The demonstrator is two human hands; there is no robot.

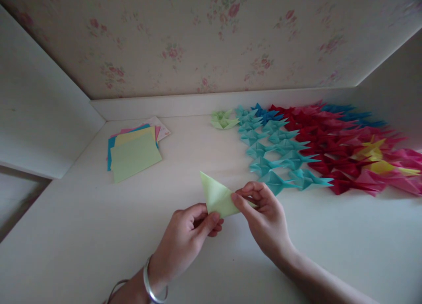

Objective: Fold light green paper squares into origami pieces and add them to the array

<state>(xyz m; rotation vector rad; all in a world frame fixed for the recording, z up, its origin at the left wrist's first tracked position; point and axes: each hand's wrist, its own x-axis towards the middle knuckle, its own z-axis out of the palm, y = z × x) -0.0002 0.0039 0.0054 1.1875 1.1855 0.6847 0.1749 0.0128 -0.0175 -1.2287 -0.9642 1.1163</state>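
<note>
A light green sheet of origami paper (219, 198), folded into a triangle, is held up between both hands over the white table. My left hand (187, 233) pinches its lower left edge, thumb in front and fingers behind. At the triangle's right side, my right hand (263, 216) grips the paper between thumb and fingers, and a pale green tip shows past the thumb. Part of the paper is hidden by the fingers. Just beyond the right hand lie teal folded paper cranes (273, 181).
Square paper sheets (136, 157) in several colours lie fanned at the left, light green on top. Rows of red cranes (329, 141), with pink, blue and yellow ones, cover the right side. One light green crane (224, 119) sits by the floral wall (184, 31). A white panel (39, 84) stands left.
</note>
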